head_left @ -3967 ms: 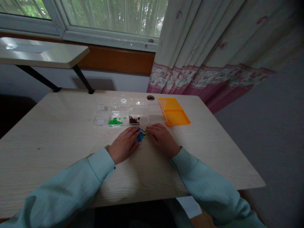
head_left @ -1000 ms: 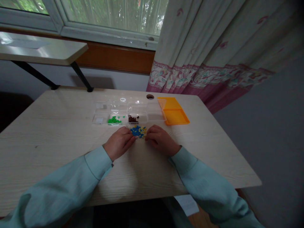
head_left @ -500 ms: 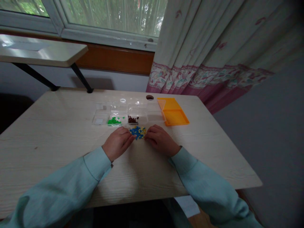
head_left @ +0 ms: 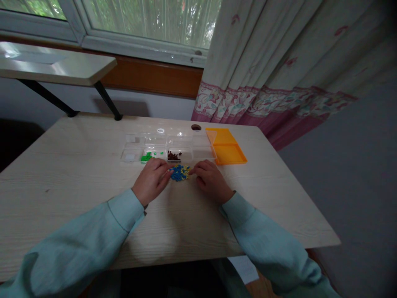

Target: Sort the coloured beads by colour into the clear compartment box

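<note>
A small pile of blue and yellow pieces point(head_left: 180, 173) lies on the table between my two hands; what exactly they are is too small to tell. My left hand point(head_left: 151, 179) is at the pile's left side, index finger stretched along its far edge and thumb apart from it near the blue pieces. From the right, my right hand point(head_left: 212, 181) reaches in with its index finger extended to the yellow pieces, the other fingers bent. Just beyond is a clear compartment box point(head_left: 186, 154), its lid open, with green pieces point(head_left: 147, 157) and dark brown pieces point(head_left: 173, 156) in separate compartments.
An open orange case point(head_left: 231, 153) lies to the right of the clear box. Behind them is a round hole point(head_left: 196, 127) in the tabletop point(head_left: 77, 174). A raised shelf point(head_left: 62, 64) on black legs stands at the back left, and a curtain point(head_left: 248, 82) hangs at the back right.
My left index finger and thumb have spread apart, and that hand has shifted slightly away from me. My right index finger has straightened toward the pile, which looks slightly more compact.
</note>
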A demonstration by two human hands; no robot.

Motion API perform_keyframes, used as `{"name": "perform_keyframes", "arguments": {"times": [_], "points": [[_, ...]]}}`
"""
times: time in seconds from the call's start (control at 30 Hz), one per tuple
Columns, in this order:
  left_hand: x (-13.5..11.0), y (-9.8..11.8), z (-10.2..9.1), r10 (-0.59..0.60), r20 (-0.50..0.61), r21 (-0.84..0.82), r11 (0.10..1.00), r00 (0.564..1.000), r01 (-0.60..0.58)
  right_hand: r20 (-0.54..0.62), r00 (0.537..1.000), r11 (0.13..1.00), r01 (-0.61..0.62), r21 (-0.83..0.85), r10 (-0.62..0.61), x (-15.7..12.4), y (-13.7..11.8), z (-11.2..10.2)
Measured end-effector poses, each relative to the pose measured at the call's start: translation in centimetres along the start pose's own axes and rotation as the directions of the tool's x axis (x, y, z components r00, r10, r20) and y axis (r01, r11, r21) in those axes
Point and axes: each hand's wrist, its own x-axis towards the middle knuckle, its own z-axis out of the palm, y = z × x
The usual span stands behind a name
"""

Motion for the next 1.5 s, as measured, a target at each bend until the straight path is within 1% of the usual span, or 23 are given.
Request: {"name": "perform_keyframes", "arguments": {"times": [0.07, 0.2, 0.27, 0.33, 0.5, 0.63, 0.8, 1.0, 1.23, 1.37, 1.5], "points": [[-0.05, 0.03, 0.27, 0.015, 0.031, 0.015, 1.0, 0.999, -0.015, 0.007, 1.0, 0.999, -0.016, -0.04, 0.017, 0.02, 0.01, 0.03], [-0.21, 0.15, 0.69, 0.063, 0.122, 0.051, 0.996, 0.991, -0.069, 0.07, 0.998, 0.997, 0.003, -0.075, 0.002, 0.03, -0.11, 0.07], [-0.24, 0.19, 0.72, 0.085, 0.157, 0.056, 0.994, 0.984, -0.095, 0.07, 0.998, 0.997, -0.004, -0.081, 0.01, 0.02, -0.14, 0.06], [-0.23, 0.22, 0.7, 0.094, 0.17, 0.06, 0.993, 0.981, -0.105, 0.06, 0.998, 0.997, -0.015, -0.081, 0.02, -0.01, -0.09, 0.05], [-0.29, 0.34, 0.7, 0.062, 0.163, 0.09, 0.993, 0.985, -0.077, 0.066, 0.998, 0.998, -0.009, -0.06, 0.013, -0.13, 0.17, 0.2], [-0.39, 0.41, 0.64, 0.037, 0.151, 0.102, 0.993, 0.988, -0.053, 0.039, 0.999, 0.998, -0.026, -0.054, 0.029, -0.21, 0.31, 0.26], [-0.35, 0.37, 0.57, 0.017, 0.108, 0.067, 0.997, 0.994, -0.024, 0.058, 0.998, 0.999, -0.005, -0.047, 0.008, -0.18, 0.24, 0.18], [-0.39, 0.3, 0.67, 0.018, 0.106, 0.057, 0.998, 0.994, -0.024, 0.06, 0.998, 0.999, 0.013, -0.039, -0.01, -0.19, 0.1, 0.21], [-0.35, 0.06, 0.78, -0.001, 0.095, 0.016, 1.0, 0.995, -0.001, 0.041, 0.999, 1.0, 0.015, -0.019, -0.014, -0.22, 0.16, 0.23], [-0.31, -0.09, 0.87, -0.016, 0.086, -0.001, 1.0, 0.996, 0.016, 0.003, 1.0, 1.0, -0.011, -0.014, 0.011, -0.22, 0.43, 0.25], [-0.21, -0.01, 0.7, -0.047, 0.08, -0.002, 0.999, 0.996, 0.047, 0.004, 1.0, 1.0, 0.008, -0.009, -0.008, -0.21, 0.34, 0.23]]}}
